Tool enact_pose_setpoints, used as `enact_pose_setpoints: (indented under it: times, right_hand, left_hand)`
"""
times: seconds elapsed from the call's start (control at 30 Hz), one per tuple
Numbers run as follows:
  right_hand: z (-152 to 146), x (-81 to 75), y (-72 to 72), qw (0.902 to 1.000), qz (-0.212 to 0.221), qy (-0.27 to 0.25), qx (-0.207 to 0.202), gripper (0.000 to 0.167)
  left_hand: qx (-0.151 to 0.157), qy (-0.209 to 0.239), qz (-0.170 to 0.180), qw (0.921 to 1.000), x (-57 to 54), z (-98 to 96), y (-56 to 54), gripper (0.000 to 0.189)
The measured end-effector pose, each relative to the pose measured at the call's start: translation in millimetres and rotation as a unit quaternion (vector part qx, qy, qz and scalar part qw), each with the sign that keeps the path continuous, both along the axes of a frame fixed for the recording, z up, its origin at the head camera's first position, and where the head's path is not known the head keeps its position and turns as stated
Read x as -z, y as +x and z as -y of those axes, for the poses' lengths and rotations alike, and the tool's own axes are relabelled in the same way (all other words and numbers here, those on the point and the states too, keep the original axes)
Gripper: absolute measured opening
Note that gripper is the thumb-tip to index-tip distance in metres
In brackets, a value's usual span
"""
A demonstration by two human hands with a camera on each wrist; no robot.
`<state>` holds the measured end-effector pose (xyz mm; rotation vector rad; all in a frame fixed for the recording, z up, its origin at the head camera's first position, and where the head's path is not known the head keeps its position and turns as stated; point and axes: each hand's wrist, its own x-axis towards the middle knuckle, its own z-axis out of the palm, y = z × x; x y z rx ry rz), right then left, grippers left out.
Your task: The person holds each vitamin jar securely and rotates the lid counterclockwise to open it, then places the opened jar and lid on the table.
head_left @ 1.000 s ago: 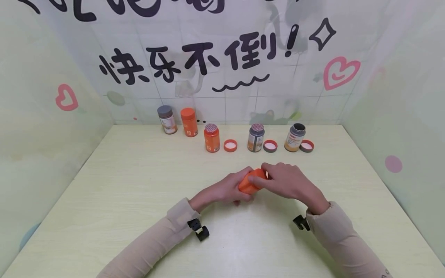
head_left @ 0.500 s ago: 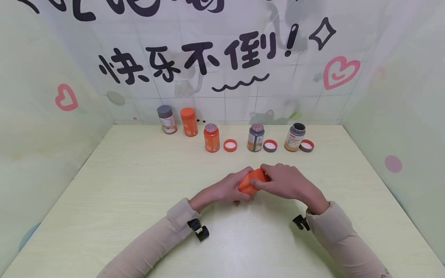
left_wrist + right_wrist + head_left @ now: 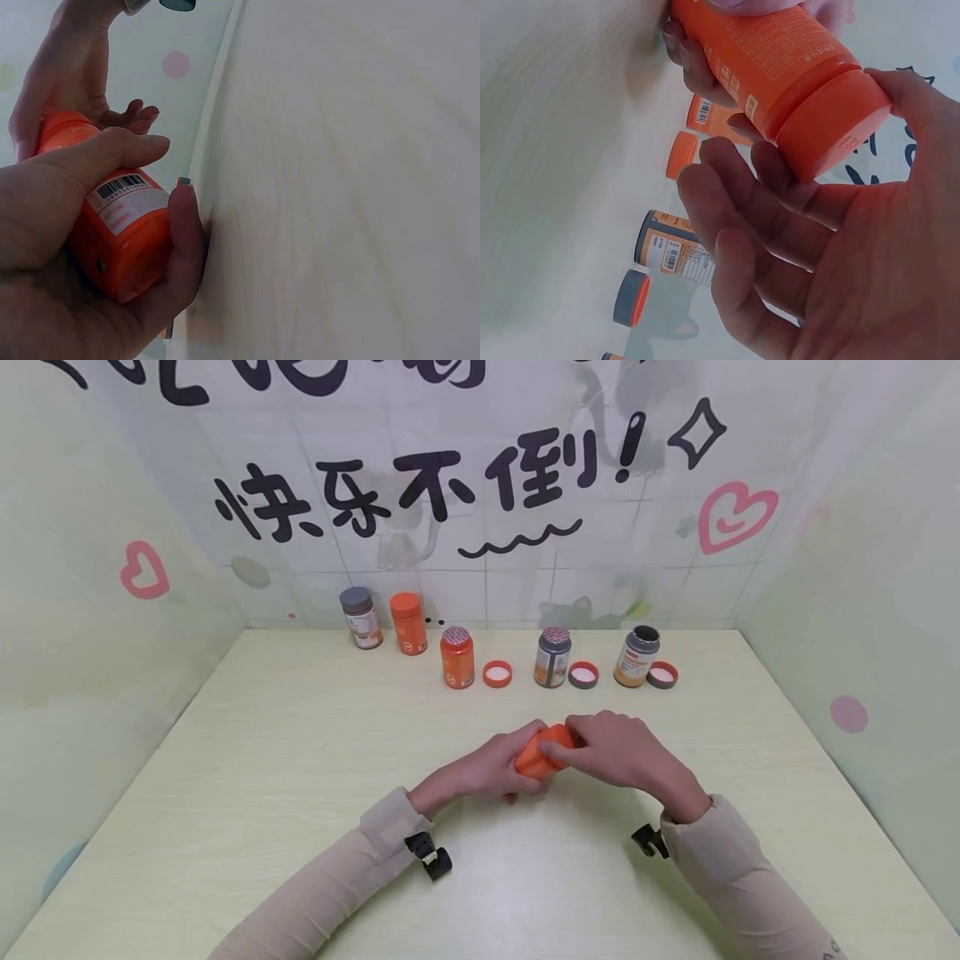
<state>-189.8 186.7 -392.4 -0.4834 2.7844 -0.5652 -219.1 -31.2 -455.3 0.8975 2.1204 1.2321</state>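
Above the middle of the table, my left hand [image 3: 491, 767] grips an orange bottle [image 3: 534, 760], which lies tilted with its capped end up and to the right. In the left wrist view, thumb and fingers wrap round the bottle [image 3: 135, 221], and a white barcode label shows. My right hand [image 3: 630, 753] is at the capped end. Seen from the right wrist, its thumb and forefinger pinch the orange cap [image 3: 832, 124] across its rim, while the other fingers curl loosely beside it. The cap sits on the bottle's neck.
Along the back stand a lidded grey bottle [image 3: 362, 622], a lidded orange bottle [image 3: 408, 627], and orange [image 3: 457, 662] and grey [image 3: 552, 662] bottles with foil-sealed mouths. An uncovered bottle [image 3: 636, 660] is at right. Upturned caps [image 3: 497, 674] lie beside the uncapped bottles.
My right hand's fingers shift slightly at the cap, dipping and coming back up. The left hand and the bottle stay in nearly the same place.
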Motion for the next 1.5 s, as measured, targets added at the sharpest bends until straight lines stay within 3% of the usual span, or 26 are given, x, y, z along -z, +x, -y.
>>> enact_pose_setpoints:
  times: [0.17,0.43,0.87,1.2,1.5]
  right_hand:
    - [-2.2,-1.4,-0.1,0.9998,0.006,-0.008,-0.019,0.039]
    - [-2.5,-0.1,-1.1,1.0000,0.004,-0.006,0.002,0.053]
    - [-2.5,-3.7,0.3,0.9996,0.011,-0.004,-0.025,0.044]
    - [-1.6,-2.1,0.9,0.9999,0.003,-0.012,0.003,0.053]
    - [-2.3,-3.3,0.2,0.9997,0.009,-0.009,-0.019,0.039]
  left_hand:
    - [0.002,0.000,-0.001,1.0000,0.3,-0.1,-0.6,0.049]
    - [-0.006,-0.002,0.009,0.9999,-1.1,-0.3,0.0,0.050]
    - [0.002,0.000,0.000,1.0000,0.1,-0.3,-0.3,0.050]
    - [-0.003,-0.002,0.007,1.0000,-1.3,-1.3,0.2,0.048]
    - [0.000,-0.005,0.001,1.0000,-1.3,-0.7,0.0,0.048]
